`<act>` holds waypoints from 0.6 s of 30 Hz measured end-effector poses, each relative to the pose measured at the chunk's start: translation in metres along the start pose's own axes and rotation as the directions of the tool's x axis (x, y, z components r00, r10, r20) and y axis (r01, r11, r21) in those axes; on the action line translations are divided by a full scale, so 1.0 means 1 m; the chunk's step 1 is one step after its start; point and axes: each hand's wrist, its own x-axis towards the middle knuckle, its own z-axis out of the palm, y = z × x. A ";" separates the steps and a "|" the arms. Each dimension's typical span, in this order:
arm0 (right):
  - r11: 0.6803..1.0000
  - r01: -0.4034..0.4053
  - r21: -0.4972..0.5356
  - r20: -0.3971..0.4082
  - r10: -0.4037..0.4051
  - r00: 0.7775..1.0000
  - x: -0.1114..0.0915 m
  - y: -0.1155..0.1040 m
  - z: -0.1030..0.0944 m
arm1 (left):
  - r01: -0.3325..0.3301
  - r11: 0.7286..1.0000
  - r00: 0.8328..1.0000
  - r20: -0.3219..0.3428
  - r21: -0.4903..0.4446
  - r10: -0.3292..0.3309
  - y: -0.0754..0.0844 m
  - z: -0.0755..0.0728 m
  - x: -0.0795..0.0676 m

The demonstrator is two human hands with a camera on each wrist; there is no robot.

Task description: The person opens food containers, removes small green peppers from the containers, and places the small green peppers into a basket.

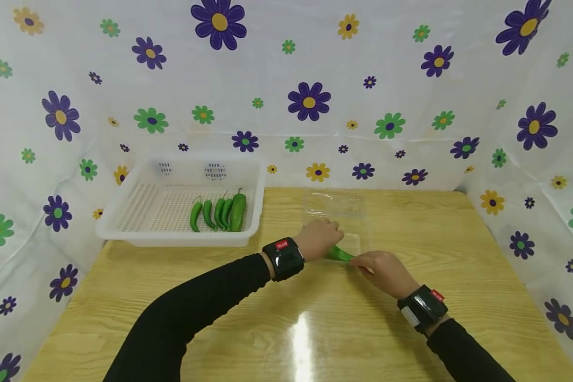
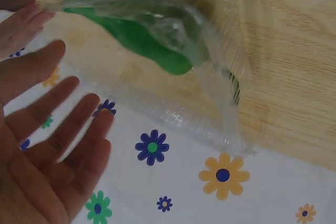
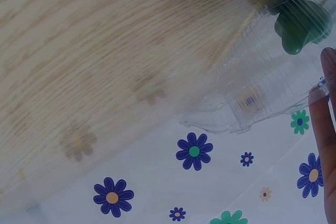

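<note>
A long green chili pepper [image 1: 340, 254] lies at the near side of a clear plastic box [image 1: 334, 204], whose hinged lid stands open toward the back. My right hand [image 1: 382, 271] pinches the pepper's right end between thumb and fingers. My left hand [image 1: 319, 239] is over the box, beside the pepper's other end. Its fingers look loosely spread in the left wrist view, apart from the green pepper [image 2: 157, 45], seen through clear plastic. In the right wrist view only some fingers [image 3: 326, 93] show at the edge, near the green pepper [image 3: 296, 30].
To the left, a white perforated plastic basket [image 1: 148, 236] holds several green peppers [image 1: 219, 212], one clearly thicker. The wooden table [image 1: 248, 307] carries a bright glare strip near the front. A flowered cloth [image 1: 267, 69] hangs behind and at both sides.
</note>
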 end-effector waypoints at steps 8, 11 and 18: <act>1.000 0.009 0.009 0.006 -0.009 1.000 0.001 0.002 0.000 | -0.094 0.995 0.986 0.135 -0.014 0.095 0.007 0.023 0.027; 1.000 0.006 0.016 0.002 -0.006 1.000 0.000 0.001 0.000 | -0.110 0.993 0.985 0.131 -0.045 0.115 0.008 0.033 0.031; 1.000 0.006 0.006 0.004 -0.006 1.000 0.000 0.000 0.000 | -0.101 0.993 0.982 0.156 -0.059 0.109 0.010 0.046 0.035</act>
